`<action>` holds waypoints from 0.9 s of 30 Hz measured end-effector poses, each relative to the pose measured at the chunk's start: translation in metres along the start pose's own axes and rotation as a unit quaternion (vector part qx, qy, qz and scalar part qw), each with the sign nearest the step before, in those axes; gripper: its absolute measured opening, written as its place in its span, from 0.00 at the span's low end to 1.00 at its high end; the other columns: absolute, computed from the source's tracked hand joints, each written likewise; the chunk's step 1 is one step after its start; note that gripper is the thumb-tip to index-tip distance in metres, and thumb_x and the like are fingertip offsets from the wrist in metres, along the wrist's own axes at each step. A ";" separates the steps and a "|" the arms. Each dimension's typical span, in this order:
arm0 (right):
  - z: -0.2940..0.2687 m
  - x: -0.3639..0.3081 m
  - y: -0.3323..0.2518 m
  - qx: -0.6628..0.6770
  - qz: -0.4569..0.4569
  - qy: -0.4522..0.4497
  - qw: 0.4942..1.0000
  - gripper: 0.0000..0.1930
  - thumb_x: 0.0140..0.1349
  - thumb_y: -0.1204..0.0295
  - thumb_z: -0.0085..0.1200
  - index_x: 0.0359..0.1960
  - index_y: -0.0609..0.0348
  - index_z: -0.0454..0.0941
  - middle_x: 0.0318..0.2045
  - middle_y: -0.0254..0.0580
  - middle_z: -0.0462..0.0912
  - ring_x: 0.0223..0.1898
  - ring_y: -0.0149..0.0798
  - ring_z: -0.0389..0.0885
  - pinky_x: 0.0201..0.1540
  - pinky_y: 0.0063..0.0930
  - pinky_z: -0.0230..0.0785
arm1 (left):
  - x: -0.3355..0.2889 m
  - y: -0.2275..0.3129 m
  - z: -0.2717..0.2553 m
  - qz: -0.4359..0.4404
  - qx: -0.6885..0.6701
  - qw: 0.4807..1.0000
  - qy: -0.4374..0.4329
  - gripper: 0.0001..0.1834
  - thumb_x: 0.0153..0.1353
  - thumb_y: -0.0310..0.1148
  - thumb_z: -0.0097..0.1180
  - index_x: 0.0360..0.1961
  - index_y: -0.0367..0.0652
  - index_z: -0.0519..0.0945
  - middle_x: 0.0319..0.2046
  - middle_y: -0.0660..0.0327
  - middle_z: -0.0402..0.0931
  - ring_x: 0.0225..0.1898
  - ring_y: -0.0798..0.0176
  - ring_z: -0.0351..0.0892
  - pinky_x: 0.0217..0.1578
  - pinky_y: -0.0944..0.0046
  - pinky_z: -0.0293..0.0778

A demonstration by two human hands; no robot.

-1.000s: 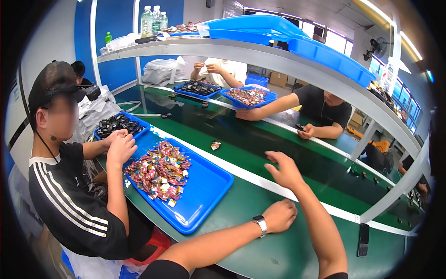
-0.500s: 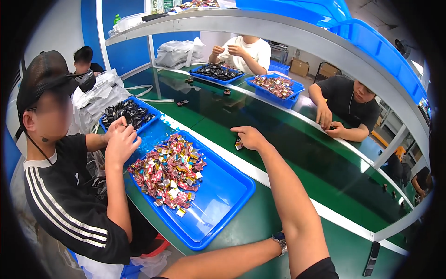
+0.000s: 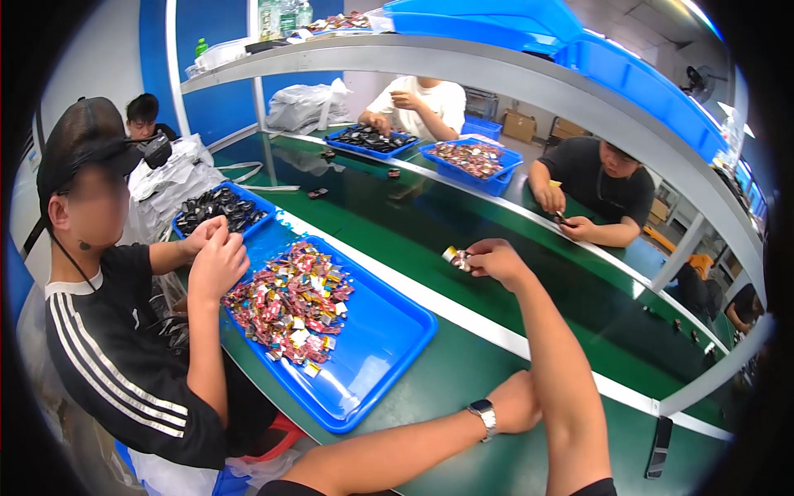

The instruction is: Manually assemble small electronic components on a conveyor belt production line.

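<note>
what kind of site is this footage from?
Likely a factory packing or sorting line: a long green conveyor belt, blue trays heaped with small colourful wrapped packets, and several seated workers along both sides.

A factory packing line: a long green conveyor belt (image 3: pixel 463 240) through mid-frame, blue trays (image 3: pixel 372 355) of small wrapped pieces, seated workers (image 3: pixel 595 186) on both sides.

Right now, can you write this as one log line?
right hand: lifted, holds small wrapped item | left hand: rests on green table | blue tray: colourful packets
</note>
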State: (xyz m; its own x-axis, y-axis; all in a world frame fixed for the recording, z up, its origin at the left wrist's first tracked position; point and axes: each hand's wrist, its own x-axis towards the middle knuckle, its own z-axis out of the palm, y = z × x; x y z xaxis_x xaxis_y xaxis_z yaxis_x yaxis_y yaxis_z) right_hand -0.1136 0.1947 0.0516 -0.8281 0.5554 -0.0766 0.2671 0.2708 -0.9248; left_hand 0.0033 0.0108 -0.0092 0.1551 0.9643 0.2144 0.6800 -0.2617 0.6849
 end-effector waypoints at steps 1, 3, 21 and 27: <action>-0.017 -0.017 0.002 0.042 -0.003 0.028 0.999 0.13 0.59 0.77 0.60 0.45 0.69 0.79 0.36 0.42 0.84 0.34 0.33 0.83 0.39 0.24 0.80 | -0.002 0.001 0.006 0.081 -0.012 0.984 0.158 0.11 0.60 0.31 0.54 0.43 0.40 0.79 0.49 0.51 0.76 0.53 0.46 0.73 0.50 0.48 0.72; -0.042 -0.058 0.009 0.078 -0.003 0.072 0.994 0.13 0.60 0.76 0.60 0.46 0.68 0.79 0.37 0.42 0.84 0.34 0.31 0.83 0.39 0.23 0.79 | -0.007 -0.014 0.003 0.099 0.042 0.988 0.107 0.08 0.59 0.30 0.56 0.39 0.39 0.80 0.42 0.55 0.77 0.50 0.49 0.74 0.51 0.51 0.73; -0.012 -0.295 0.096 0.355 -0.017 0.269 0.895 0.11 0.63 0.80 0.59 0.44 0.69 0.72 0.39 0.46 0.79 0.33 0.32 0.84 0.36 0.21 0.81 | -0.004 0.010 -0.011 -0.105 -0.428 0.895 0.069 0.21 0.70 0.24 0.50 0.63 0.32 0.69 0.52 0.51 0.77 0.48 0.60 0.81 0.48 0.62 0.82; -0.016 -0.306 0.083 -0.005 -0.115 0.293 0.949 0.16 0.58 0.79 0.62 0.48 0.64 0.75 0.44 0.43 0.78 0.40 0.34 0.80 0.41 0.28 0.77 | -0.006 0.002 -0.009 -0.131 -0.454 0.876 0.101 0.19 0.69 0.23 0.51 0.60 0.33 0.74 0.48 0.56 0.78 0.47 0.63 0.81 0.47 0.61 0.84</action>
State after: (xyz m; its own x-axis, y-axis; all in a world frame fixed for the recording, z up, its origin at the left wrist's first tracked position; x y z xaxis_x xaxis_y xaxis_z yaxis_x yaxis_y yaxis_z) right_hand 0.1695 0.0596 0.0040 -0.4505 0.8211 0.3505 0.1193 0.4445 -0.8878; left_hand -0.0032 0.0043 -0.0027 -0.1137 0.9932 0.0232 -0.1903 -0.0447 0.9807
